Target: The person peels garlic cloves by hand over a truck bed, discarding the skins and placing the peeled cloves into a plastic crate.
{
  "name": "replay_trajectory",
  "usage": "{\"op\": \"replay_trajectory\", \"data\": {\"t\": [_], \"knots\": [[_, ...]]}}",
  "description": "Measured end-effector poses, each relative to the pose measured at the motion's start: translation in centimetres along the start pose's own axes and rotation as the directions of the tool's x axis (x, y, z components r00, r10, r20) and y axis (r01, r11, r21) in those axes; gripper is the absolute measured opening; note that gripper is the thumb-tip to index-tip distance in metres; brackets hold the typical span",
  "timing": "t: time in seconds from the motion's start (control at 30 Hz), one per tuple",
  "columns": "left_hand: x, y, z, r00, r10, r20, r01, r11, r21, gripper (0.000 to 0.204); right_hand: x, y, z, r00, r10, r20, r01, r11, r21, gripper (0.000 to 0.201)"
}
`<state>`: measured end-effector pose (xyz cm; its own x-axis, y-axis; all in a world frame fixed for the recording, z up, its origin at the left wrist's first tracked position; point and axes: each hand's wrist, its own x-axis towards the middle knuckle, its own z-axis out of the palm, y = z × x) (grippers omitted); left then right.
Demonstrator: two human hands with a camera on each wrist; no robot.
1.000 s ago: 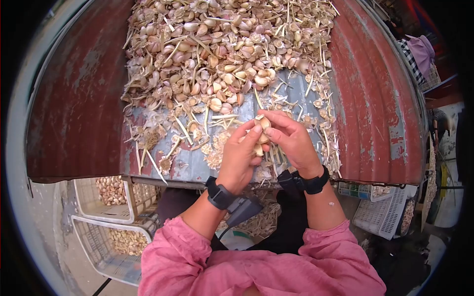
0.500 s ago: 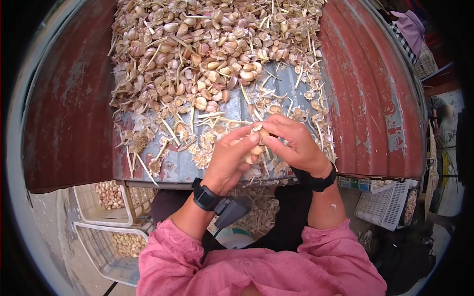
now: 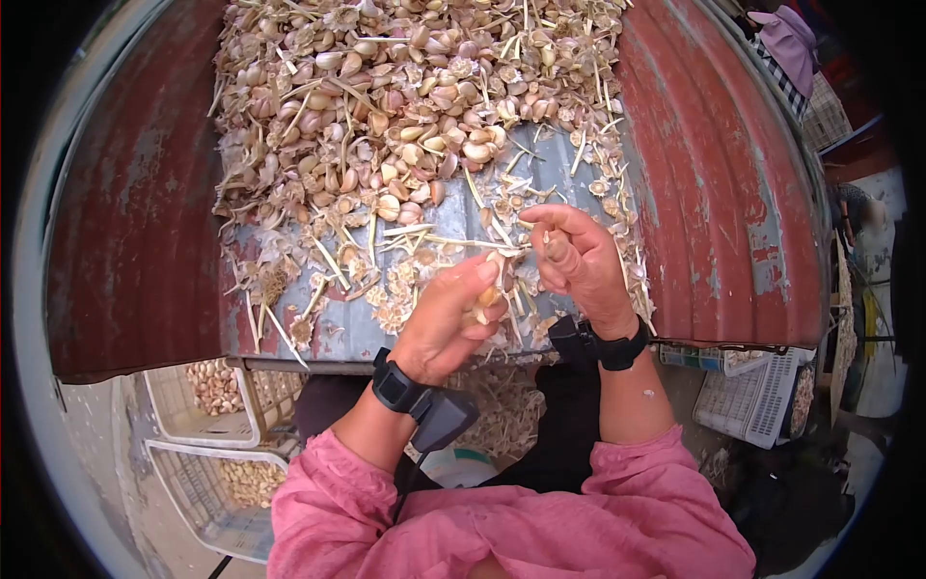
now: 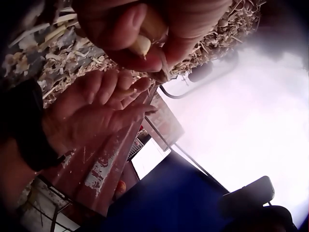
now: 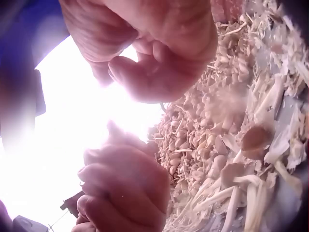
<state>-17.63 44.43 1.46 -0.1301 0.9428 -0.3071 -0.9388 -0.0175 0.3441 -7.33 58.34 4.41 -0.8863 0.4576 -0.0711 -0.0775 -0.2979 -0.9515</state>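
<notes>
Rusty red corrugated sheet metal (image 3: 145, 222) forms a trough-like work surface outdoors, its middle strip worn to bare grey, and it carries a big heap of loose garlic cloves, dry stalks and papery skins (image 3: 386, 106).

At the fingers: the left hand (image 3: 453, 314) curls its thumb and fingers round a partly broken pale garlic bulb (image 3: 487, 289), and the left wrist view shows a cream clove (image 4: 143, 44) peeping out between thumb and fingertips. The right hand (image 3: 577, 259) is just beside it, apart from the bulb, with fingers curled in; something thin and pale, probably a scrap of stalk or skin, seems pinched between thumb and forefinger, though what it is cannot be made out. The right wrist view only shows the fingers folded toward the palm.

The bulb looks light and dry. Its cloves are probably firm and smooth, so they could slip from a loose pinch, while the skins are brittle and will flake rather than bear a pull. A grip round the body of the bulb, with a thumb levering at the base of one clove, looks the safest hold.

Further out, black wrist straps sit on both arms below pink sleeves (image 3: 502, 521). White plastic crates (image 3: 193, 425) with garlic in them stand below the edge of the sheet.
</notes>
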Motion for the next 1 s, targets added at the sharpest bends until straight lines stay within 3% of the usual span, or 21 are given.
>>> {"op": "replay_trajectory", "data": {"t": [0.03, 0.07, 0.1, 0.13, 0.27, 0.33, 0.37, 0.43, 0.53, 0.57, 0.6, 0.63, 0.73, 0.77, 0.8, 0.83, 0.87, 0.9, 0.93, 0.97, 1.0], "knots": [[0.0, 0.0, 0.0, 1.0, 0.0, -0.002, 0.0, 1.0, -0.001, 0.023, 0.4, 0.6, 0.6, 1.0, 0.001, 0.001, -0.001, 1.0, 0.001, 0.019], [-0.1, 0.0, 0.1, 1.0, -0.001, -0.009, 0.001, 1.0, 0.001, 0.022, 0.7, 1.2, 0.9, 0.98, -0.183, 0.073, 0.196, 0.947, -0.255, 0.016], [-0.2, 0.0, 0.3, 1.0, -0.004, -0.015, 0.004, 1.0, 0.002, 0.022, 0.8, 1.6, 1.1, 0.923, -0.335, 0.188, 0.384, 0.791, -0.476, 0.013], [-0.2, 0.0, 0.5, 0.998, 0.016, -0.065, -0.015, 1.0, 0.02, 0.021, 0.7, 1.0, 1.5, 0.93, -0.327, 0.169, 0.364, 0.749, -0.553, 0.008], [-0.3, -0.4, 0.2, 0.998, 0.043, -0.043, -0.04, 0.998, 0.057, 0.023, 0.6, 1.1, 1.9, 0.947, -0.282, 0.153, 0.319, 0.778, -0.542, 0.009], [-0.2, -0.7, -0.2, 0.997, 0.061, -0.036, -0.056, 0.992, 0.112, 0.024, 0.5, 0.9, 2.1, 0.984, -0.146, 0.106, 0.175, 0.912, -0.372, 0.011], [-0.2, -0.8, -0.1, 0.998, 0.059, -0.036, -0.055, 0.992, 0.116, 0.024, 0.5, 0.8, 2.1, 0.983, -0.149, 0.104, 0.177, 0.912, -0.371, 0.011], [-0.2, -1.1, 0.3, 0.999, 0.035, -0.029, -0.031, 0.989, 0.142, 0.026, 0.2, 0.7, 2.2, 0.989, 0.137, -0.049, -0.142, 0.983, -0.112, 0.012], [0.2, -0.8, 0.4, 0.985, 0.171, -0.004, -0.169, 0.979, 0.116, 0.027, 0.4, 0.5, 0.3, 0.975, 0.177, -0.134, -0.161, 0.979, 0.124, 0.015], [0.2, -0.8, 0.4, 0.984, 0.178, -0.005, -0.176, 0.977, 0.117, 0.027, 0.7, 0.7, -1.0, 0.976, 0.176, -0.126, -0.161, 0.979, 0.123, 0.015], [0.2, -0.8, 0.5, 0.984, 0.175, -0.027, -0.172, 0.981, 0.087, 0.028, 1.2, 0.6, -1.9, 0.955, -0.002, -0.298, -0.083, 0.958, -0.273, 0.016], [0.2, -0.8, 0.5, 0.985, 0.167, -0.047, -0.164, 0.985, 0.058, 0.029, 1.5, 0.6, -2.6, 0.894, -0.233, -0.384, -0.068, 0.774, -0.63, 0.016], [1.0, -1.8, 0.1, 0.985, 0.147, -0.089, -0.15, 0.988, -0.033, 0.027, 0.9, 0.3, -1.1, 0.828, -0.39, -0.403, 0.072, 0.786, -0.614, 0.013], [1.1, -2.1, 0.0, 0.982, 0.129, -0.135, -0.141, 0.986, -0.085, 0.027, 0.8, 0.9, 0.2, 0.772, -0.585, -0.249, 0.219, 0.612, -0.759, 0.01], [1.1, -2.6, -0.7, 0.991, 0.118, -0.067, -0.127, 0.98, -0.155, 0.029, -0.2, 0.1, 2.9, 0.831, -0.524, -0.188, 0.2, 0.596, -0.778, 0.01], [1.1, -2.8, -0.5, 0.99, 0.119, -0.071, -0.129, 0.98, -0.154, 0.029, -0.5, 1.3, 4.0, 0.791, -0.612, -0.01, 0.295, 0.396, -0.87, 0.012], [1.1, -3.3, -0.1, 0.984, 0.102, -0.148, -0.134, 0.964, -0.228, 0.029, -0.8, 1.5, 5.1, 0.801, -0.585, 0.131, 0.322, 0.235, -0.917, 0.015], [1.1, -3.6, 0.3, 0.973, 0.078, -0.218, -0.142, 0.944, -0.298, 0.029, -0.9, 1.8, 6.0, 0.808, -0.556, 0.196, 0.353, 0.19, -0.916, 0.015], [0.4, -4.0, 0.2, 0.945, 0.299, -0.129, -0.309, 0.949, -0.062, 0.028, -0.7, 1.8, 6.2, 0.781, -0.578, 0.237, 0.406, 0.18, -0.896, 0.014], [0.6, -3.7, 0.5, 0.947, 0.299, -0.116, -0.307, 0.95, -0.06, 0.028, -0.7, 1.6, 5.9, 0.776, -0.585, 0.238, 0.403, 0.17, -0.899, 0.014], [0.4, -3.0, 1.4, 0.964, 0.194, -0.184, -0.231, 0.95, -0.21, 0.027, -0.8, 1.5, 5.5, 0.787, -0.586, 0.193, 0.438, 0.31, -0.844, 0.013]]}}
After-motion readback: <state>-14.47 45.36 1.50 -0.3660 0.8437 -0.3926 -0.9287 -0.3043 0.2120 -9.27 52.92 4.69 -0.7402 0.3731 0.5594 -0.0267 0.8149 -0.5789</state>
